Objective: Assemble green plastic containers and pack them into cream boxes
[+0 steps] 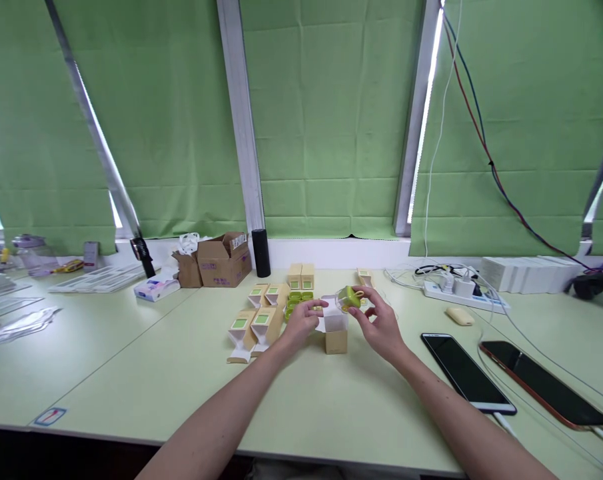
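Note:
My right hand pinches a small green container with a clear part and a yellow loop, tilted above an open small cardboard box. The box stands upright with its white inner flaps raised. At its left side, my left hand has thumb and forefinger at the flaps, seemingly gripping them; the exact contact is hard to see. Just beyond my left hand sit several green containers. To the left stand several tan boxes with green squares and folded white flaps.
More tan boxes stand behind, with one box further right. At right lie a white phone, a dark phone, cables and a power strip. A brown carton and black cylinder stand at the back.

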`<state>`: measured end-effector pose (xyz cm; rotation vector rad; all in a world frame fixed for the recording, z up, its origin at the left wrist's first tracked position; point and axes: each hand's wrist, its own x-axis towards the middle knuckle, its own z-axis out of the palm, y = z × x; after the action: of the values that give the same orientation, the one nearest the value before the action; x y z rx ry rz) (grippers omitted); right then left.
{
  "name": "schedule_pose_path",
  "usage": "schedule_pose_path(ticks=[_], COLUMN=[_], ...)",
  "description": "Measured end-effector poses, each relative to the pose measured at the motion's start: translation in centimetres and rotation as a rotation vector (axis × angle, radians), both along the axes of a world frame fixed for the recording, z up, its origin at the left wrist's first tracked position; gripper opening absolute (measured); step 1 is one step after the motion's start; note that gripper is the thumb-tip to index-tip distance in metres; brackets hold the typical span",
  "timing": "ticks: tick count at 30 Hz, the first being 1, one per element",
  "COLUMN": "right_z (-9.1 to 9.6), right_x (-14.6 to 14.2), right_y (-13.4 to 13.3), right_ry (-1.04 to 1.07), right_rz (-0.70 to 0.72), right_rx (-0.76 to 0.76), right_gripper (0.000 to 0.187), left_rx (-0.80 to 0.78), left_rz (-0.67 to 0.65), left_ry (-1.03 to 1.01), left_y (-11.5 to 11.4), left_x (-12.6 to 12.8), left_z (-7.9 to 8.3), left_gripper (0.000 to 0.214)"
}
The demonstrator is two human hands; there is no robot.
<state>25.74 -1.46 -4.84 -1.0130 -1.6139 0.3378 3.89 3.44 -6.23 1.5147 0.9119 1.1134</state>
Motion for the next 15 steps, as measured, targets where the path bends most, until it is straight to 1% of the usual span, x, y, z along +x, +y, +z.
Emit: schedule_pose_path(ticks=[3, 5, 10, 15], right_z=[-0.1, -0.4, -0.8, -0.6], right_x=[-0.5, -0.5, 0.3, 0.8], right_y=[-0.5, -0.5, 0.2, 0.4], right_ry=[-0.053, -0.124, -0.237, -0.341], right_rz=[0.059, 0.073, 0.018, -0.021], right_rx=[-0.029, -0.052, -0.044, -0.016], right_gripper=[0.04, 0.04, 0.042, 0.037], left_rx=[0.005, 0.011, 0.002, 0.009], left_rz=[-0.04, -0.038, -0.045, -0.044], left_ry=[-0.016, -0.017, -0.011, -0.009], left_y=[-0.4, -0.6, -0.8, -0.6], left_x=[0.4, 0.5, 0.5, 0.4], left_z=[0.0, 0.1, 0.4, 0.2], left_gripper=[0.057, 0.057, 0.059, 0.06])
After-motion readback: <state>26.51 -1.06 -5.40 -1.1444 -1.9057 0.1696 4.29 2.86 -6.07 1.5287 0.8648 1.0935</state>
